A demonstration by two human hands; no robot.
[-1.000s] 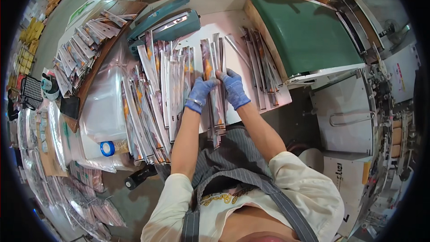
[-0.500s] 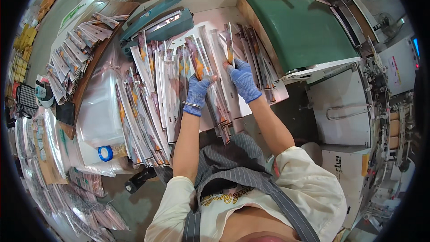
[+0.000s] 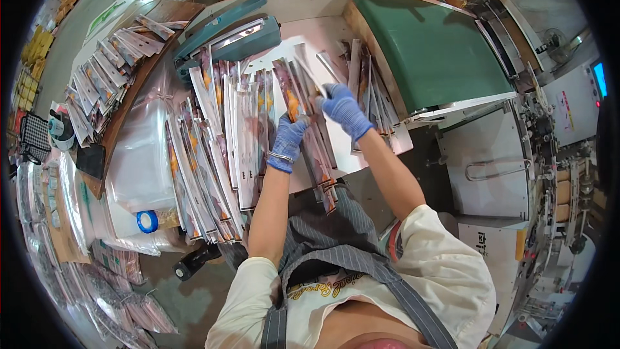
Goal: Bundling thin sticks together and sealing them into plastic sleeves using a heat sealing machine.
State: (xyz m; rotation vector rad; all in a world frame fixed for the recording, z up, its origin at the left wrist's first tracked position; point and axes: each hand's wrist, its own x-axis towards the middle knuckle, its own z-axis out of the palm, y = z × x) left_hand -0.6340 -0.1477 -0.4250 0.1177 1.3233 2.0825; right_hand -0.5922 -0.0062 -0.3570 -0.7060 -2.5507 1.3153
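My left hand (image 3: 289, 140), in a blue knitted glove, is closed around a bunch of long, thin printed packets (image 3: 316, 150) tilted over the white work surface. My right hand (image 3: 347, 111), gloved the same way, is closed on the edge of a pale long packet (image 3: 309, 68) beside that bunch; its fingertips are partly hidden. To the left of my hands lie rows of similar packets (image 3: 200, 178) in white, purple and orange. A few more packets (image 3: 378, 94) lean against the box wall on the right.
A teal bar-shaped sealing device (image 3: 242, 40) stands behind the packets. On the right is a green-topped belt unit (image 3: 429, 52). More packets fill a wooden-edged table (image 3: 123, 116) at left, near clear plastic bags (image 3: 145, 168) and a blue tape roll (image 3: 147, 222).
My right hand has shifted slightly up and left, toward the pale packet, away from the packets at right. My left hand stays nearly in place with its bunch.
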